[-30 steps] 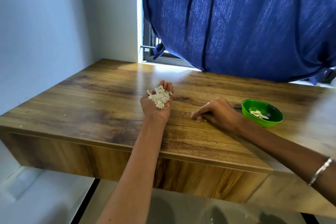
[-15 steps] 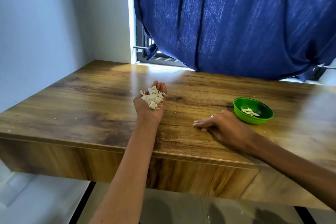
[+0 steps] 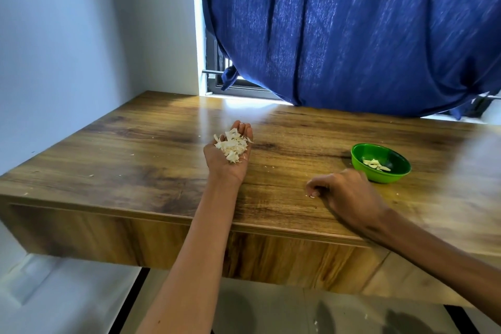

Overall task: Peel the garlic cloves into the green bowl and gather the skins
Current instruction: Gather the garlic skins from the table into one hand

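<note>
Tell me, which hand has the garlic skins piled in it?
The left hand, palm up over the table, carries the pile of skins. The right hand rests knuckles-up beside the green bowl, fingers curled.

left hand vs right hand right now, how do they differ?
Left hand lies palm up with fingers roughly straight; right hand is palm down with fingers curled. Left hand carries a heap of garlic skins; right hand's fingertips sit at a tiny scrap on the table, whether pinched I cannot tell. Right hand is beside the green bowl; left hand is farther off. Both are over the table.

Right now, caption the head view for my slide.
Left hand cups garlic skins; right hand picks scraps beside green bowl.
</note>
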Demonstrator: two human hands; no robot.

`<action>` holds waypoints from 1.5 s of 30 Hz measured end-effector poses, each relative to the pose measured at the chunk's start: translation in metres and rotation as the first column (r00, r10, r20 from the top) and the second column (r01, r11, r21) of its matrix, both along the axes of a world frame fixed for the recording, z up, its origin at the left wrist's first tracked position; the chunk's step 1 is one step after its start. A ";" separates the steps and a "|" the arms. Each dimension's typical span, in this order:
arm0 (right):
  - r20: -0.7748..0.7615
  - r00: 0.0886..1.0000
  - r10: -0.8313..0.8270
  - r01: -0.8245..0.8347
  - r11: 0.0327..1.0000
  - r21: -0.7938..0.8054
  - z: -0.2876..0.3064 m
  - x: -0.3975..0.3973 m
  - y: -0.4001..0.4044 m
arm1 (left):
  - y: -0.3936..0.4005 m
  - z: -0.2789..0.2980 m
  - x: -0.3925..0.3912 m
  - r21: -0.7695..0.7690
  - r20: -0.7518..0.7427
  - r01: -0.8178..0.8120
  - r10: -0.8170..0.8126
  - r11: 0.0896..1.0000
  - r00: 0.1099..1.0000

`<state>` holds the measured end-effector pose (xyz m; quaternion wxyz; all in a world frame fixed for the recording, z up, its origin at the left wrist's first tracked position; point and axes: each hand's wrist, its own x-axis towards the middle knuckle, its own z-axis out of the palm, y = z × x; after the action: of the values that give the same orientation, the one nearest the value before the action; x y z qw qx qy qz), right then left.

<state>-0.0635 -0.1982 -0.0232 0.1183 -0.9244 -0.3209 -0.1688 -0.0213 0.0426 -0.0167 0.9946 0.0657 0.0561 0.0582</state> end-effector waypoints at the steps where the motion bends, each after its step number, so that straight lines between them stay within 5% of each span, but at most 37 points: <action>1: 0.003 0.999 -0.032 0.032 0.999 -0.010 0.000 -0.002 -0.001 | 0.000 -0.001 0.000 0.003 0.003 0.000 0.000 1.000 1.000; 6: -0.030 0.989 -0.148 0.148 0.989 0.021 0.002 -0.014 -0.011 | -0.002 -0.001 0.004 0.007 -0.010 0.022 -0.022 1.000 1.000; 10: -0.249 0.960 -0.130 0.199 0.939 0.279 0.014 -0.010 -0.001 | -0.009 0.002 0.004 0.001 -0.043 0.047 -0.047 0.999 0.998; 14: -0.540 0.841 0.029 0.354 0.726 0.590 0.040 -0.001 0.018 | -0.023 0.006 -0.006 -0.041 -0.035 0.057 -0.059 0.998 0.998; 17: -0.612 0.761 0.215 0.398 0.589 0.703 0.068 0.004 0.038 | -0.033 0.006 -0.012 -0.045 -0.066 0.046 -0.049 0.998 0.997; 23: -0.557 0.802 0.214 0.236 0.744 0.625 0.089 0.016 0.077 | -0.051 0.010 -0.027 -0.004 -0.082 0.057 -0.057 0.998 0.995; 29: -0.257 0.964 0.062 0.019 0.954 0.301 0.092 0.016 0.092 | -0.057 0.011 -0.034 0.041 -0.041 0.037 -0.036 0.998 0.999; 45: -0.190 0.978 0.089 -0.037 0.965 0.260 0.100 0.007 0.081 | -0.064 0.014 -0.064 0.012 -0.087 0.049 -0.048 0.999 0.995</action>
<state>-0.0562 -0.1168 0.0771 0.2730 -0.9031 -0.3125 -0.1108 -0.0849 -0.0217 -0.0030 0.9918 0.0767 0.0972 0.0315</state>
